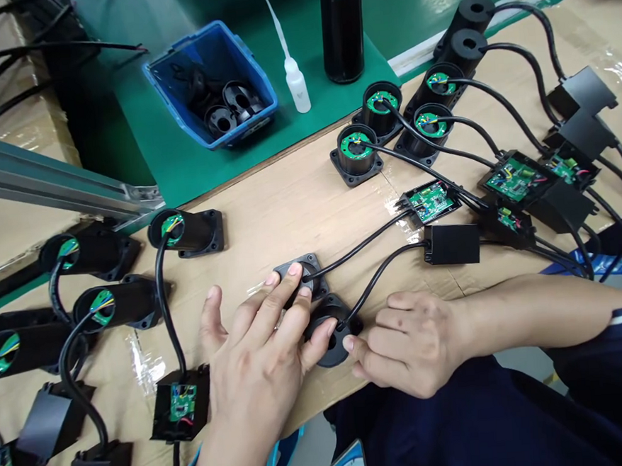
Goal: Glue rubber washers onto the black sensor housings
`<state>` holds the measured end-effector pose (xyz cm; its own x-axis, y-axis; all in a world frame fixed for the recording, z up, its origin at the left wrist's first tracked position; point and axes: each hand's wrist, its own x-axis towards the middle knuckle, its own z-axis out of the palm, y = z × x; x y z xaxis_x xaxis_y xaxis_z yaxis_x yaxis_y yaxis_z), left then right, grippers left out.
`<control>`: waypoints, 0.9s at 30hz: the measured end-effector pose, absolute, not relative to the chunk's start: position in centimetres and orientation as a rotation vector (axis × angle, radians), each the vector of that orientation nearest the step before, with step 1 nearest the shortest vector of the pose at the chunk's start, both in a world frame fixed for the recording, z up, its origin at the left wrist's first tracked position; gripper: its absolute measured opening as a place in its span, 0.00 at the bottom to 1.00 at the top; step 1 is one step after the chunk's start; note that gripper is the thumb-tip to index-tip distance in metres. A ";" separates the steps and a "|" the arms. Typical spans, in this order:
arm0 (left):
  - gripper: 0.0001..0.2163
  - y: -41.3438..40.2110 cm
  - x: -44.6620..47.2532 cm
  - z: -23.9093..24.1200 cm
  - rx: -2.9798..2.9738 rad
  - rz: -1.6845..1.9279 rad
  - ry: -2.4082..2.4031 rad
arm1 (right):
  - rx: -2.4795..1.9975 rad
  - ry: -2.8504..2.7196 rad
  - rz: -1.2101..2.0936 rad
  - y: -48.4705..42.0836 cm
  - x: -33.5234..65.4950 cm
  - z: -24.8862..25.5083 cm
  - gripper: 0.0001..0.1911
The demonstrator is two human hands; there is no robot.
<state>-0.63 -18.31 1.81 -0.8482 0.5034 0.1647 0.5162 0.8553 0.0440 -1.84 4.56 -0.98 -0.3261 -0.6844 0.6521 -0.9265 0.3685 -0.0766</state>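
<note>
Two black round housings stand side by side on the cardboard, each with a black cable leaving its top. My left hand (260,350) lies over both: its longer fingers rest on the farther housing (317,283), while thumb and index finger grip the nearer housing (333,356). On the right, my right hand (414,339) is curled closed, its thumb and index finger at the rim of that nearer housing. One cable runs to an open case with a green circuit board (430,202), the other to a closed black box (452,244). My palms hide parts of both housings.
Several open black housings (355,148) with wired boards stand at the back right; more lie at left (116,307). A blue bin (213,137) of black parts, a white dropper bottle (297,88) and a black cylinder (343,35) stand on the green mat (161,158). Cables cross the right side.
</note>
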 end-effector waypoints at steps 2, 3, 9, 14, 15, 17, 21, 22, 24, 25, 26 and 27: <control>0.12 -18.3 -0.6 1.8 -0.791 -0.148 -2.881 | 1.383 -2.159 0.613 4.5 -1.8 -0.8 0.11; 0.13 -18.2 -0.6 1.8 -0.787 -0.157 -2.882 | 1.382 -2.180 0.617 4.4 -1.8 -0.8 0.11; 0.12 -18.2 -0.4 1.9 -0.767 -0.142 -2.893 | 1.396 -2.236 0.623 4.3 -1.6 -0.5 0.10; 0.11 -18.4 -0.5 1.7 -0.791 -0.121 -2.877 | 1.384 -2.241 0.618 4.5 -1.7 -0.4 0.10; 0.11 -18.5 -0.5 1.6 -0.798 -0.128 -2.871 | 1.370 -2.240 0.628 4.4 -1.8 -0.5 0.10; 0.12 -18.6 -0.6 1.4 -0.819 -0.155 -2.851 | 1.345 -2.227 0.647 4.4 -1.9 -0.6 0.10; 0.12 -18.9 -0.8 1.1 -0.854 -0.169 -2.816 | 1.312 -2.180 0.660 4.3 -2.0 -1.0 0.09; 0.12 -18.9 -0.9 1.1 -0.861 -0.169 -2.811 | 1.314 -2.176 0.657 4.3 -2.1 -1.0 0.08; 0.13 -18.9 -1.0 1.1 -0.870 -0.186 -2.802 | 1.314 -2.188 0.657 4.3 -2.1 -1.1 0.07; 0.13 -18.9 -1.0 1.2 -0.872 -0.199 -2.800 | 1.311 -2.190 0.661 4.3 -2.2 -1.1 0.06; 0.12 -18.9 -1.1 1.2 -0.875 -0.210 -2.795 | 1.304 -2.193 0.669 4.3 -2.2 -1.1 0.06; 0.12 -18.9 -1.2 1.2 -0.880 -0.211 -2.794 | 1.293 -2.196 0.683 4.3 -2.2 -1.0 0.06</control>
<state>-1.15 -18.88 1.22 -0.8016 0.5493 0.2363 0.5786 0.8122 0.0746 -2.22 4.28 -1.04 -0.4255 -0.6406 0.6392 -0.8901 0.4237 -0.1679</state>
